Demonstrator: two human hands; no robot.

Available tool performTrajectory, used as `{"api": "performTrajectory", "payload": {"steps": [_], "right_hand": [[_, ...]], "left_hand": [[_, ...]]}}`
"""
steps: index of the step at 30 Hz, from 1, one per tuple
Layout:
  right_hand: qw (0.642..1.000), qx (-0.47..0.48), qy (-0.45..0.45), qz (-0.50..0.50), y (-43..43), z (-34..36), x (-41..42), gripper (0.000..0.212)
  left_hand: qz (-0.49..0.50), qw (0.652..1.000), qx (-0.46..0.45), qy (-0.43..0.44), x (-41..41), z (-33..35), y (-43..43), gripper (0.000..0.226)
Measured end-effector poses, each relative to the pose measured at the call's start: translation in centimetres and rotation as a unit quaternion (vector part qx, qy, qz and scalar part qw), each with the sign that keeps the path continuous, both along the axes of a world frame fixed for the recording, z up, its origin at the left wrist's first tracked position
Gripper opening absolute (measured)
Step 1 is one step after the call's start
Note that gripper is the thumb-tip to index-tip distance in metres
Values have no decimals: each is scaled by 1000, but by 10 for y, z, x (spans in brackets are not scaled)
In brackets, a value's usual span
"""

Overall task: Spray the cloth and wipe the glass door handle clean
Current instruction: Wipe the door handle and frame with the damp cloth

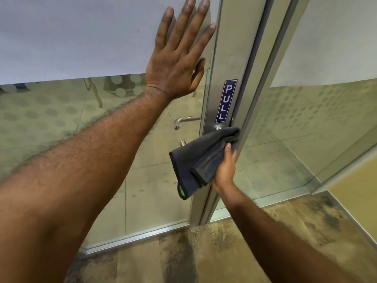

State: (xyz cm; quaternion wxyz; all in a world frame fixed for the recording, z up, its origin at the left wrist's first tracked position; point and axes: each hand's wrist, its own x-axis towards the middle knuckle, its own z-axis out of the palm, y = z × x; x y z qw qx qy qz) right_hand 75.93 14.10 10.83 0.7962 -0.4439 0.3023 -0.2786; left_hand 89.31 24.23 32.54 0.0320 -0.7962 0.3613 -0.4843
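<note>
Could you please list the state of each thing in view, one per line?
left hand: open, flat against the frosted glass door.
right hand: gripping the grey cloth.
grey cloth: bunched, draped over the near door handle, hiding it.
far-side handle: horizontal, untouched, seen through the glass.
PULL sign: stuck upright on the metal frame.

cloth [201,160]: dark grey, green tag | sign [226,101]: navy, white PULL | door frame [228,58]: silver | glass [51,119]: frosted dots | floor [234,252]: mottled tan
</note>
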Motion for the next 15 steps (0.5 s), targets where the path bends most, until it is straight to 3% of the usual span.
{"api": "performTrajectory", "payload": {"steps": [4, 11, 15], "right_hand": [[980, 172, -72, 67, 31, 15, 9, 56], [971, 231, -14, 59, 57, 19, 33, 68], [968, 241, 0, 64, 70, 17, 38, 60]], "left_hand": [[0, 1000, 3, 10, 0, 1, 0, 64], [-8, 1000, -1, 23, -2, 0, -2, 63], [-16, 1000, -7, 17, -1, -1, -1, 62]]}}
